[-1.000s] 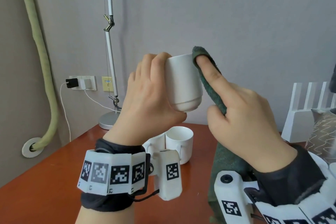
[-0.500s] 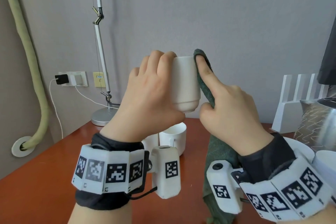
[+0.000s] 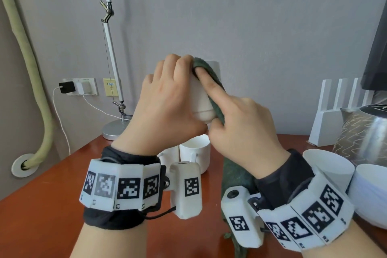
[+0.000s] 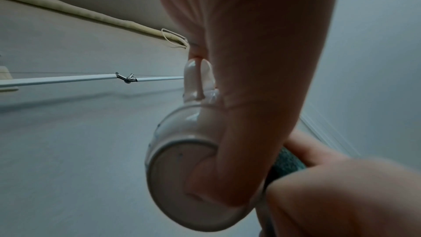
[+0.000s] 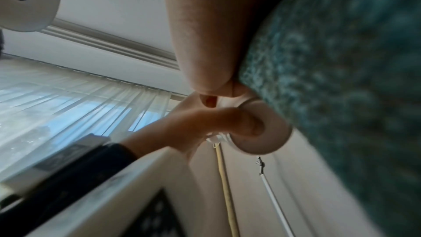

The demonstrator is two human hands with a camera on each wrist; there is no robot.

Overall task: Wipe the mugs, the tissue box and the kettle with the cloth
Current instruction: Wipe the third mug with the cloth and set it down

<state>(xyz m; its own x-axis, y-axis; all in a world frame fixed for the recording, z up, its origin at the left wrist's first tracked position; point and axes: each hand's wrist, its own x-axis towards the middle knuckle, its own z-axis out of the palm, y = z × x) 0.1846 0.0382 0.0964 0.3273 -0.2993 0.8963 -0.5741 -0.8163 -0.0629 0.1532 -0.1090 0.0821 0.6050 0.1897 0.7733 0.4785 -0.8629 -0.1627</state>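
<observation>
The left hand (image 3: 167, 102) holds a white mug (image 3: 202, 102) up in the air above the worktop (image 3: 41, 205), its fingers (image 3: 178, 65) curled round the mug's side and the thumb under the base. The right hand (image 3: 240, 130) grips a dark green cloth (image 3: 216, 98), the forefinger stretched out and pressing the cloth against the mug's wall near the rim; the rest of the cloth hangs down to the worktop. Below stand two more white mugs (image 3: 195, 155) side by side, the nearer one open and showing only a white inside. At the right are white bowls (image 3: 326, 163) and a patterned metal kettle (image 3: 364, 134). The wristbands (image 3: 119, 186) bear square black-and-white codes; no writing can be read.
</observation>
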